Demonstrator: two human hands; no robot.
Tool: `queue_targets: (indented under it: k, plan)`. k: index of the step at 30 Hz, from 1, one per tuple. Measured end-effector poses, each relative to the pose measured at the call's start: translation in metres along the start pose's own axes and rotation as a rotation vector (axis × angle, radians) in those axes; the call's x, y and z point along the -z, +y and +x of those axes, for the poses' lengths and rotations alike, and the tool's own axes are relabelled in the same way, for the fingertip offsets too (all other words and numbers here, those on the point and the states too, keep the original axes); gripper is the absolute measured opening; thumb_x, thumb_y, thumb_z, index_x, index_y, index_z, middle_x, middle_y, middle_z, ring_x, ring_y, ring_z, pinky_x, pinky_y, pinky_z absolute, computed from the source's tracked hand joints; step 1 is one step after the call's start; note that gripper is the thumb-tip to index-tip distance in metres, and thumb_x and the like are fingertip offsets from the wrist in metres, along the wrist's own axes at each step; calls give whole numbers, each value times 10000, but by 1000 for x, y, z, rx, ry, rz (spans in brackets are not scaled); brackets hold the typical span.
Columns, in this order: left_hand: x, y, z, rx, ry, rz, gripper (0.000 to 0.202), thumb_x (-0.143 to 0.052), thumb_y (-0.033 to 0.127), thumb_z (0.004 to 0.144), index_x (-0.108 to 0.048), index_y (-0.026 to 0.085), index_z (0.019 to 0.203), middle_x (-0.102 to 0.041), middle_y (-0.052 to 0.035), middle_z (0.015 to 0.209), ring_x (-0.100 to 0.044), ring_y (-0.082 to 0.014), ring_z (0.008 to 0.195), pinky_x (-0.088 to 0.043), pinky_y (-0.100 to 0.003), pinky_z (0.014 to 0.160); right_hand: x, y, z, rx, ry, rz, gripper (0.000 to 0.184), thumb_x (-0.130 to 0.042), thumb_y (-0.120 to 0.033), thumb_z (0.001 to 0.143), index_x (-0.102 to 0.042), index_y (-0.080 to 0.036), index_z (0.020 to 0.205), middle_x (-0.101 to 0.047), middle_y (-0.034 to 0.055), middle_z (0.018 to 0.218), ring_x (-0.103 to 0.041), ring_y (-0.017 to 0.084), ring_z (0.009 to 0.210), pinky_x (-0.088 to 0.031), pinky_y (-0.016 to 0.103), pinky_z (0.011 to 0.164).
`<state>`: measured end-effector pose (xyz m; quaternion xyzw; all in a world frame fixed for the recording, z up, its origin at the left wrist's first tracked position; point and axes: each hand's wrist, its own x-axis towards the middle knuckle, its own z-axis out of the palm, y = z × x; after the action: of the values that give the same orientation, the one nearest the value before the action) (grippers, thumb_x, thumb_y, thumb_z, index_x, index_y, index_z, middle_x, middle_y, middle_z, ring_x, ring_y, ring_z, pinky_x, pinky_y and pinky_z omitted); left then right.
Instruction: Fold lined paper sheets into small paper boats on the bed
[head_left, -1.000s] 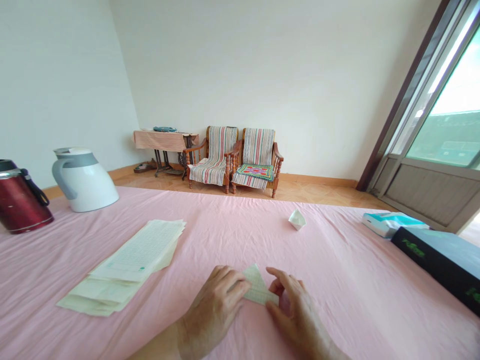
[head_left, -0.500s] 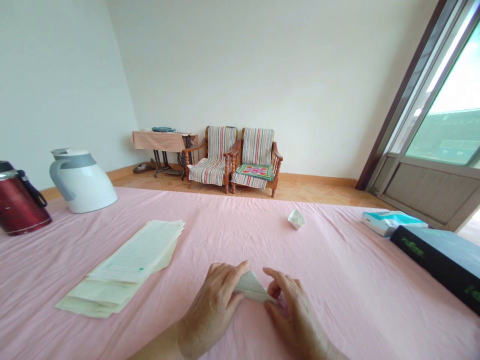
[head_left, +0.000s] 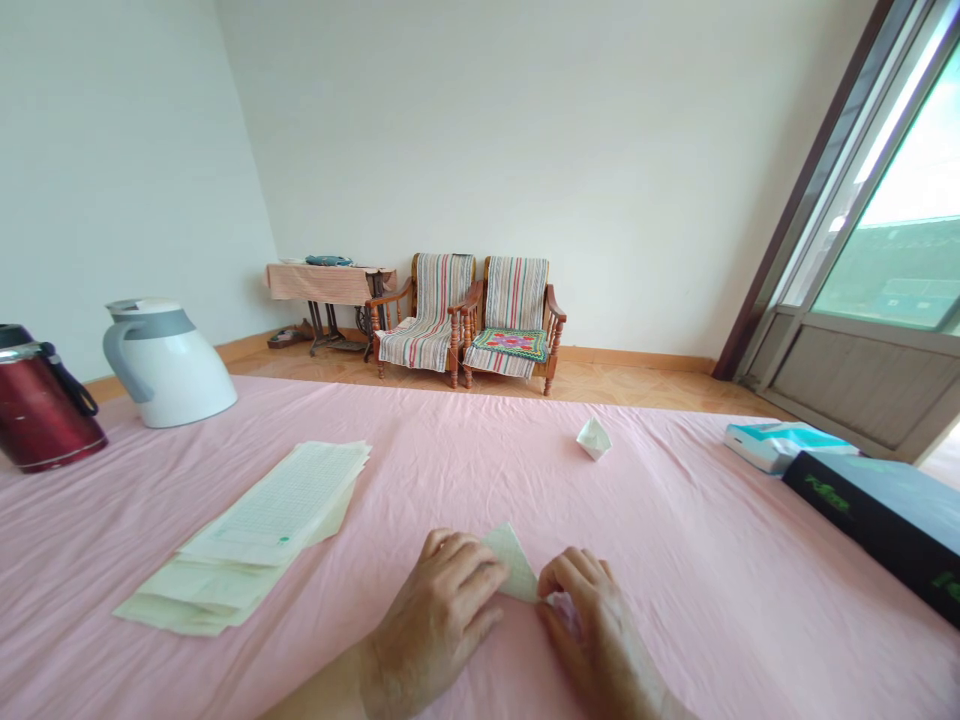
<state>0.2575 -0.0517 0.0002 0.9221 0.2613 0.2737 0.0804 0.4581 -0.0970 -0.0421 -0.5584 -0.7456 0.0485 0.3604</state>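
A small folded piece of pale gridded paper (head_left: pixel 514 566) lies on the pink tablecloth (head_left: pixel 675 540) close in front of me. My left hand (head_left: pixel 439 620) rests on its left side with the fingers curled over and pressing it. My right hand (head_left: pixel 592 635) pinches its right edge with bent fingers. A finished folded white paper shape (head_left: pixel 593 438) sits farther back on the cloth, apart from both hands.
A stack of gridded paper sheets (head_left: pixel 259 525) lies to the left. A white jug (head_left: pixel 165 360) and a red thermos (head_left: pixel 41 400) stand at the far left. A teal box (head_left: pixel 780 445) and a dark box (head_left: pixel 877 515) lie at the right. Two striped armchairs (head_left: pixel 472 315) stand beyond.
The paper, lifted half a second ago, lies flat again. My right fingers have curled in closer to its right edge, and my left fingers press down on it.
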Motion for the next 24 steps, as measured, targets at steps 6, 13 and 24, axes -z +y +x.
queue_targets:
  k: [6,13,24]
  plan:
    - [-6,0,1,36,-58,25,252,-606,49,822,-593,195,1027,-606,-27,893,-543,-216,862,-441,-377,808,2,4,0,33,-7,9,211,-467,-16,752,-518,-221,759,-567,3,792,-508,182,750,-331,299,681]
    - [-7,0,12,12,-182,13,109,-563,106,880,-599,170,799,-599,-23,848,-542,-185,834,-453,-290,762,14,-1,1,-53,-43,-68,201,-473,-18,683,-481,-212,736,-558,-9,739,-511,172,710,-331,307,687]
    - [-7,0,8,-74,-321,135,162,-437,130,953,-590,183,950,-591,-42,888,-525,-202,846,-432,-319,774,10,18,1,-254,-66,-119,178,-482,-150,787,-629,-247,808,-628,31,861,-577,217,823,-360,343,725]
